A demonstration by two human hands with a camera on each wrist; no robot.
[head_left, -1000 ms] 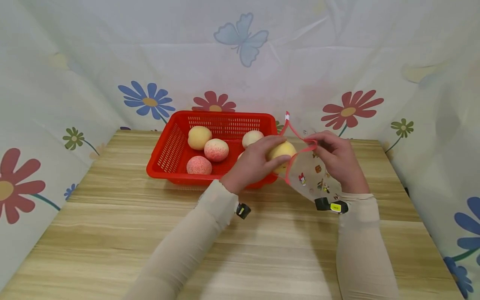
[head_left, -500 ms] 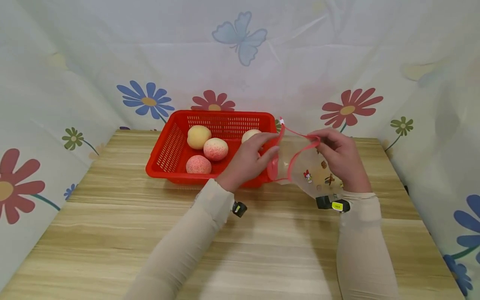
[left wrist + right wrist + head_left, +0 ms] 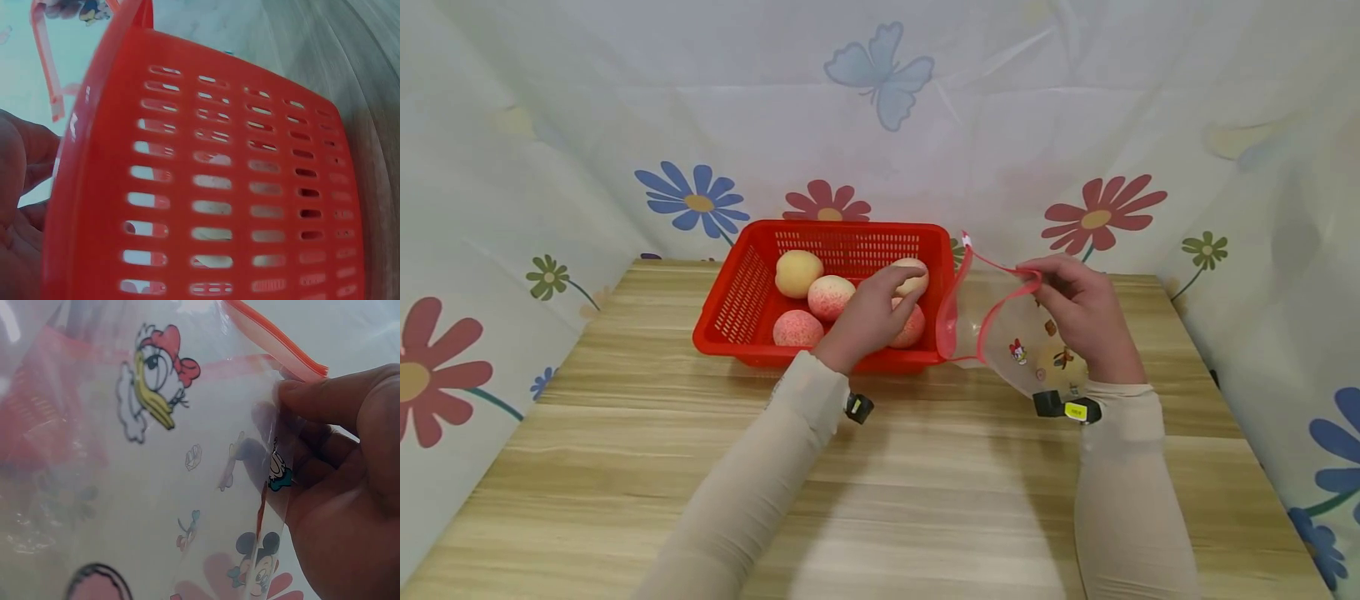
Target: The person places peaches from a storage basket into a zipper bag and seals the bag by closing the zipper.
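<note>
My left hand (image 3: 868,312) reaches over the red plastic basket (image 3: 715,321), thumb and fingers apart, beside a cream peach (image 3: 913,268) and above a pink peach (image 3: 912,327). Whether it touches either is unclear. In the left wrist view, the basket's slotted wall (image 3: 237,162) hides much of this hand (image 3: 19,181). My right hand (image 3: 1086,312) pinches the red-edged mouth of a clear zip bag (image 3: 1000,333) printed with cartoon figures. The bag's mouth gapes toward the basket; a yellowish round shape shows faintly through its lower part. The right wrist view shows the thumb and fingers (image 3: 331,400) at the bag's edge.
A yellow peach (image 3: 799,274), a speckled peach (image 3: 831,297) and a pink peach (image 3: 797,330) lie in the basket's left and middle. Under everything is a wood-grain table (image 3: 625,467). A flower-printed curtain (image 3: 1037,125) stands behind and at both sides.
The left hand held a yellow peach at the bag's mouth, released it into the bag, and moved left over the basket. The right hand keeps hold of the bag, almost still.
</note>
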